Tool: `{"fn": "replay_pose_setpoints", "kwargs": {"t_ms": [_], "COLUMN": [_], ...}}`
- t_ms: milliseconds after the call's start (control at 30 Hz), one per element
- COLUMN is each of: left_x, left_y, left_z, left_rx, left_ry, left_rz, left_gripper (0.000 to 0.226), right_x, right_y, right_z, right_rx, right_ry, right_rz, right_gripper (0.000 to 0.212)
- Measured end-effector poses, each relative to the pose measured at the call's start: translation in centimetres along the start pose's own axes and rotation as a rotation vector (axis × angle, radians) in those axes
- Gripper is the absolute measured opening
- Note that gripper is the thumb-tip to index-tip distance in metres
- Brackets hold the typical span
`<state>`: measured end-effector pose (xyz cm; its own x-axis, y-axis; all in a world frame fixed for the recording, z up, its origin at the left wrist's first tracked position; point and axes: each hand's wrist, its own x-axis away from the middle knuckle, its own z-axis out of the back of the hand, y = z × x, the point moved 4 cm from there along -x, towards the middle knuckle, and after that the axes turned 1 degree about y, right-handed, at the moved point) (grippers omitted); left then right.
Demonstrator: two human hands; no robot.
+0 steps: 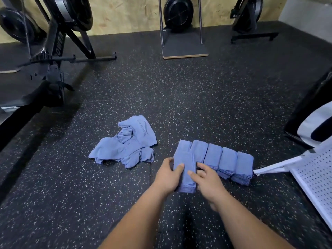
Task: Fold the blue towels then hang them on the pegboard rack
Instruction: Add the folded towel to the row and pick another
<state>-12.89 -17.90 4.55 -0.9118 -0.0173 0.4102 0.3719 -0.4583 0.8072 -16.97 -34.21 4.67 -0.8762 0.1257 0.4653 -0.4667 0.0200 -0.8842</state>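
Observation:
A folded blue towel [186, 159] lies on the speckled black floor in front of me, the leftmost in a row. My left hand [168, 175] grips its left edge with the thumb on top. My right hand [204, 178] grips its right edge, fingers curled against the fabric. Several more folded blue towels [228, 160] lie side by side to the right of it. A heap of unfolded blue towels [129, 142] sits crumpled on the floor to the left. The white pegboard rack [316, 175] lies tilted at the right edge, its foot close to the last folded towel.
Black exercise machines [59, 38] stand at the left and along the far wall [179, 13]. A wood-edged platform [185, 49] sits at the back centre. A dark object with a white curved part [316, 123] stands at the right.

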Motion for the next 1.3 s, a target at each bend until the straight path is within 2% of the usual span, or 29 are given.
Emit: {"fn": "replay_pose_setpoints", "kwargs": {"t_ms": [100,233,333,400,533,700,833,1033,1100,1233,1300], "left_x": [-2.6,-6.5,-10.4,-12.9,-17.4,-22.7,-26.0,-27.6,-27.8,-28.5,-28.4], "left_y": [-0.9,-1.1,-1.8,-2.0,-2.0,-3.0,-4.1,-4.9,-5.2,-6.8,-7.3], "left_z": [-1.3,-1.7,-1.9,-2.2,-3.1,-3.8,-4.9,-7.1,-8.1,-8.8,-8.9], "left_rx": [-0.024,-0.039,-0.026,-0.040,-0.066,0.001,0.081,0.167,0.080,-0.315,-0.378], "left_ry": [-0.069,0.010,0.033,0.023,-0.069,-0.129,-0.160,-0.233,-0.257,-0.179,-0.164], "left_rz": [-0.003,-0.048,-0.085,-0.115,-0.173,-0.135,-0.111,-0.057,-0.080,-0.205,-0.234], "left_gripper": [0.066,0.062,0.061,0.057,0.053,0.057,0.057,0.057,0.056,0.061,0.062], "right_x": [-3.2,-8.0,-11.2,-13.0,-16.9,-21.0,-23.2,-24.3,-24.7,-25.0,-25.1], "right_y": [1.1,3.0,3.6,3.3,2.3,2.4,3.1,4.8,5.7,7.3,7.7], "right_z": [0.3,0.2,-0.3,-0.5,-1.1,-1.8,-1.7,-0.6,-0.3,0.1,0.1], "right_rx": [0.069,0.242,0.231,0.227,0.318,0.566,0.653,0.902,0.971,1.098,1.131], "right_ry": [0.078,0.116,0.100,0.093,0.107,0.151,0.187,0.293,0.263,0.196,0.186], "right_rz": [0.007,-0.003,-0.012,0.003,0.062,0.109,0.165,0.227,0.217,0.232,0.227], "right_gripper": [0.039,0.069,0.083,0.079,0.058,0.062,0.069,0.058,0.057,0.058,0.061]}}
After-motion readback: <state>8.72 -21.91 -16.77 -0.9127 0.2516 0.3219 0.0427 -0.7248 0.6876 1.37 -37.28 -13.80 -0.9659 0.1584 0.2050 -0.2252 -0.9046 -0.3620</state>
